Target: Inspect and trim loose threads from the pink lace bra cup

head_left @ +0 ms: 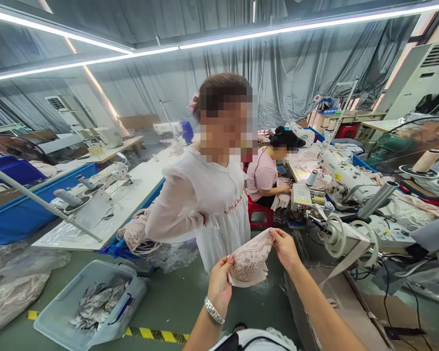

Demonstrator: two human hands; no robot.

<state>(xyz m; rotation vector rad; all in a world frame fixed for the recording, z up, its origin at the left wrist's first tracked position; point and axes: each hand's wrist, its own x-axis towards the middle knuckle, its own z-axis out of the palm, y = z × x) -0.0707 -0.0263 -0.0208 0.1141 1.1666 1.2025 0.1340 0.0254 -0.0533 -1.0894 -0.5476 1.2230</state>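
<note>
A pale pink lace fabric piece [250, 258], shaped like a rounded cup, is stretched in the air between my two hands. My left hand [221, 280], with a silver band at the wrist, pinches its lower left edge. At the upper right corner, my right hand [284, 246] grips the fabric between thumb and fingers. The lace pattern faces me. Directly beyond the piece stands a person in a white dress [221, 209].
A clear plastic bin [131, 287] with scraps sits on the floor at lower left. Sewing machines [346, 178] line the right side, near a seated person in pink [263, 170]. A white worktable [139, 195] stands at left; a cardboard box [336, 312] is at lower right.
</note>
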